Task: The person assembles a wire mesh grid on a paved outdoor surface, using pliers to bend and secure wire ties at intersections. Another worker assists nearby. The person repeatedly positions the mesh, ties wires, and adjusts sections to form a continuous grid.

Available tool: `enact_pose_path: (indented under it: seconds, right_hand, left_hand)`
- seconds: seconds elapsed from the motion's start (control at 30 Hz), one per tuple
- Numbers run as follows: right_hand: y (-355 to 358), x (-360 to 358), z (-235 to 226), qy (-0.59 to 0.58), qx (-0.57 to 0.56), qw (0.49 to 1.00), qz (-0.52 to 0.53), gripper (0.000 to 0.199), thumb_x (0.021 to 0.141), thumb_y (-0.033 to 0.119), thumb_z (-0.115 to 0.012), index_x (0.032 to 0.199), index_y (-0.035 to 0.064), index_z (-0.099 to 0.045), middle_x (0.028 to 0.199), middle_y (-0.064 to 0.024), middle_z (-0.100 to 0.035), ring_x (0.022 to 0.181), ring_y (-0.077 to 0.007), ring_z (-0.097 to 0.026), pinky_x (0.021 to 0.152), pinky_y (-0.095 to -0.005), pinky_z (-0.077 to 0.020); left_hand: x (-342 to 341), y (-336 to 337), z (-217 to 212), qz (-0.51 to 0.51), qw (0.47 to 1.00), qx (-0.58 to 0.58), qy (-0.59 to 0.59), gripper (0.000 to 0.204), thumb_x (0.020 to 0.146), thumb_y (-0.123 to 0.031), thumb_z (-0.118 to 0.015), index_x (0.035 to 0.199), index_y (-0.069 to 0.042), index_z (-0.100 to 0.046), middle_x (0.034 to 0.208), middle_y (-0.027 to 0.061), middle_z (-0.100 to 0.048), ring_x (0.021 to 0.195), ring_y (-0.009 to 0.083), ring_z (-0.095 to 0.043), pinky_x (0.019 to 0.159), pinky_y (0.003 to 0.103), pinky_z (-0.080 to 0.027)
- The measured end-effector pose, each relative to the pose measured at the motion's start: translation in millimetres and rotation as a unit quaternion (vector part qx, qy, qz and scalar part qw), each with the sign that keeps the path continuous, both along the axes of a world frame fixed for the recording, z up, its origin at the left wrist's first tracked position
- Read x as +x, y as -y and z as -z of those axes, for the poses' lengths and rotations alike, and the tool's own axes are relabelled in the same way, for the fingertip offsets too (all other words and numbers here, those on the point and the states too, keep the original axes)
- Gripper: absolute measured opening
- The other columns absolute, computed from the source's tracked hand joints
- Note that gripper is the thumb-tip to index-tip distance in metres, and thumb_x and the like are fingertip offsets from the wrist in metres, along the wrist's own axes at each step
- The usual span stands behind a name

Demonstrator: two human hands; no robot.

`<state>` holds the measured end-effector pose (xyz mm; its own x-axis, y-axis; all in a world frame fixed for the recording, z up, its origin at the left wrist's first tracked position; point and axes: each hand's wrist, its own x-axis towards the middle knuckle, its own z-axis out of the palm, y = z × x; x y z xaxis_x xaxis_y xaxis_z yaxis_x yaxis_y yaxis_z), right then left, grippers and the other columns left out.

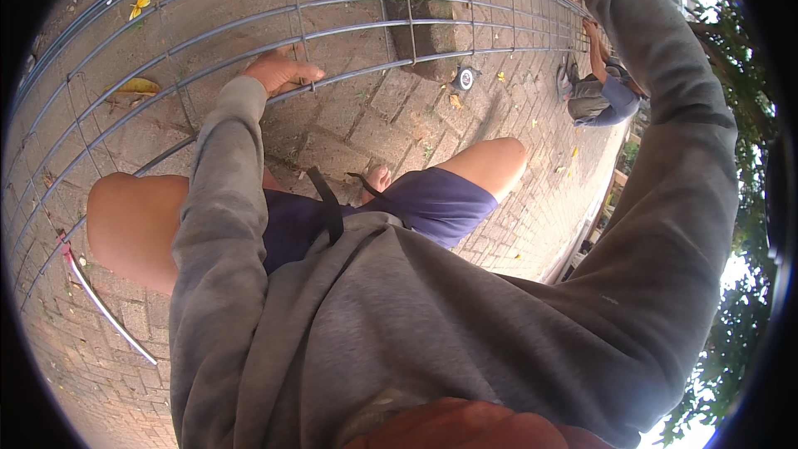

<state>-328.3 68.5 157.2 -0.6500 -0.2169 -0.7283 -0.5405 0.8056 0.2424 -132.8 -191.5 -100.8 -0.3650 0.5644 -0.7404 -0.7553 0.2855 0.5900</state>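
A long cage of grey steel bars (357, 27), crossed by thin wire ties or stirrups, runs in a curve over the top of the view. My left hand (283, 72) is closed round its nearest bar, thumb along the metal. My right arm (673, 108) reaches up in a grey sleeve and passes out at the top edge; the hand itself is not visible. Under the cage lies a thick grey block (432, 37). Just on the near side of the block sits a small round black-and-white tape measure (465, 78).
A bowed silver tool with a red end (108, 312) lies at the lower left. Another person (611, 96) crouches at the far right, a hand on the cage's far end. Yellow leaves (140, 5) dot the brick paving (499, 224). Trees stand along the right.
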Motion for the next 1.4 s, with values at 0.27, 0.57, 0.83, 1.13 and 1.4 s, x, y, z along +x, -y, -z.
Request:
enact_pose_path:
  seconds: [0.27, 0.57, 0.83, 1.13, 1.4]
  right_hand:
    - [-11, -4, 11, 0.017, -0.067, 0.996, 0.057, 0.051, 0.1, 0.053, -0.065, 0.094, 0.0037, -0.078, 0.082, -0.0242, -0.068, 0.077, -0.0385, -0.069, 0.072, -0.0479, -0.0526]
    - [41, 51, -30, 0.014, -0.035, 0.999, 0.002, 0.099, 0.077, 0.011, -0.085, 0.161, 0.007, -0.033, 0.128, -0.0216, -0.068, 0.119, -0.0382, -0.067, 0.096, -0.0461, -0.0542]
    - [61, 59, -38, -0.031, 0.034, 0.997, -0.057, 0.045, 0.089, 0.024, -0.077, 0.122, -0.003, -0.063, 0.138, -0.0209, -0.063, 0.107, -0.0293, -0.068, 0.099, -0.0473, -0.0499]
    - [26, 42, -29, -0.108, 0.008, 0.992, -0.067, 0.027, 0.09, 0.029, -0.065, 0.087, 0.0041, -0.077, 0.081, -0.0248, -0.072, 0.077, -0.0436, -0.072, 0.07, -0.0523, -0.0566]
    - [55, 48, -43, -0.01, -0.07, 0.991, 0.115, 0.056, 0.09, 0.049, -0.073, 0.113, -0.0017, -0.071, 0.093, -0.0229, -0.075, 0.09, -0.0456, -0.072, 0.078, -0.0499, -0.0575]
  left_hand:
    - [-9, 13, -17, 0.082, 0.996, -0.037, -0.014, 0.122, 0.072, -0.037, -0.09, 0.16, 0.012, -0.022, 0.142, 0.0295, -0.061, 0.131, 0.0365, -0.063, 0.121, 0.041, -0.035]
    - [-1, 10, 4, 0.064, 0.997, -0.002, -0.046, 0.106, 0.071, -0.042, -0.088, 0.152, 0.01, -0.043, 0.133, 0.0264, -0.067, 0.126, 0.0355, -0.066, 0.117, 0.043, -0.04]
    - [-5, 13, -10, 0.054, 0.996, -0.024, -0.067, 0.101, 0.063, -0.045, -0.093, 0.139, 0.011, -0.058, 0.128, 0.0251, -0.068, 0.112, 0.0334, -0.07, 0.098, 0.038, -0.052]
    - [-2, 0, 19, 0.052, 0.996, -0.028, -0.067, 0.111, 0.071, -0.035, -0.09, 0.156, 0.011, -0.035, 0.149, 0.0317, -0.054, 0.135, 0.0373, -0.059, 0.122, 0.046, -0.035]
    - [4, -3, 24, -0.006, 0.999, -0.029, -0.038, 0.122, 0.073, -0.03, -0.091, 0.162, 0.008, -0.017, 0.145, 0.0304, -0.058, 0.134, 0.0347, -0.061, 0.12, 0.04, -0.04]
